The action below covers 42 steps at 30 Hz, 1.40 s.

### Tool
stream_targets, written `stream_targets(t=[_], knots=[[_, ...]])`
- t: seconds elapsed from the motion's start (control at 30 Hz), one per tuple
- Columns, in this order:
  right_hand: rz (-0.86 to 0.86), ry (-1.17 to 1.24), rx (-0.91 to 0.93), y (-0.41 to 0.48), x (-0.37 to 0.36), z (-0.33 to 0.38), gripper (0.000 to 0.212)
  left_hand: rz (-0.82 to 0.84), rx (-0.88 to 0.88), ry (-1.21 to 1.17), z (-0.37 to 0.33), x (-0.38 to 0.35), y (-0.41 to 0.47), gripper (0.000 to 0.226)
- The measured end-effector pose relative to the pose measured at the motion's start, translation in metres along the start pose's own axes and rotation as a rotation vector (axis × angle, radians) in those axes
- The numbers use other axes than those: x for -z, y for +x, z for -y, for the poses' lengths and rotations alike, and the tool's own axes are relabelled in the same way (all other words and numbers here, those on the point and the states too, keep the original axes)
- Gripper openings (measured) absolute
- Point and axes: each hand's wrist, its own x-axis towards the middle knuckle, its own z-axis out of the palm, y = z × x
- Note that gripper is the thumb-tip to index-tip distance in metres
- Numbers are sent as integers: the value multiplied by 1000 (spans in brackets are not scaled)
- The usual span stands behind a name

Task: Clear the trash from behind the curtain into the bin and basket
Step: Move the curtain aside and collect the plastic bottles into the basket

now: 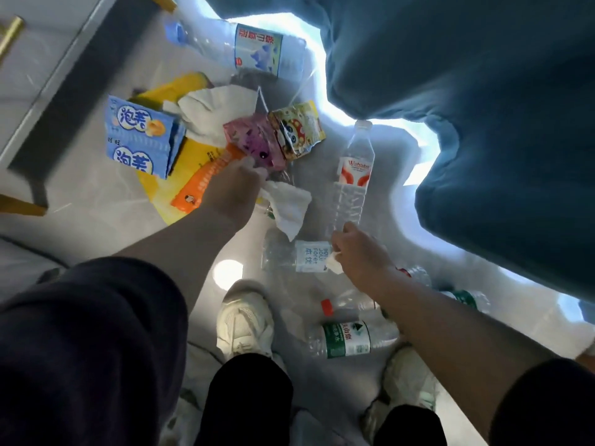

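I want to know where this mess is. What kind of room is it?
Probably a room at home, by a window: a teal curtain with daylight behind it, a glossy tiled floor, and a gold-legged cabinet.

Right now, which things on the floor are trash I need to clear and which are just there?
Trash to clear: red-label bottle, green-label bottle, white tissue, blue snack box, pink wrapper, orange packet.

Just there: curtain, white cabinet, sneakers.

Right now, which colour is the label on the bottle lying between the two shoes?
Green and white, on the bottle in the head view.
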Motion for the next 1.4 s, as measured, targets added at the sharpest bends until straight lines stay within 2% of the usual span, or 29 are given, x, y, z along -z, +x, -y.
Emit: stream_targets(t=[0.13, 0.23, 0.37, 0.5, 0.67, 0.8, 0.93, 1.07, 1.27, 1.4], knots=[[-67, 151, -42, 12, 19, 9, 8, -35, -80, -104, 12, 14, -19, 8], [-119, 196, -40, 20, 36, 19, 9, -80, -75, -180, 27, 25, -42, 14], [-178, 227, 32, 32, 55, 36, 9, -75, 149, -169, 48, 26, -60, 20], [-196, 322, 8, 56, 63, 53, 10, 1, 276, -135, 45, 17, -50, 22], [-201, 690, -167, 89, 70, 69, 13, -77, 465, -74, 24, -4, -27, 19], [-220, 849, -314, 116, 74, 87, 12, -110, 479, -116, 30, -13, -22, 18], [-279, 825, -385, 125, 78, 99, 11, -106, 413, -194, 41, -7, -30, 12], [-297, 824, -376, 106, 85, 102, 10, -144, 358, -267, 42, 13, -44, 9], [-297, 788, -389, 51, 122, 95, 11, -112, 343, -318, 28, 64, -87, 15], [-256, 771, -367, 9, 154, 94, 11, -85, 396, -290, 18, 95, -122, 8]])
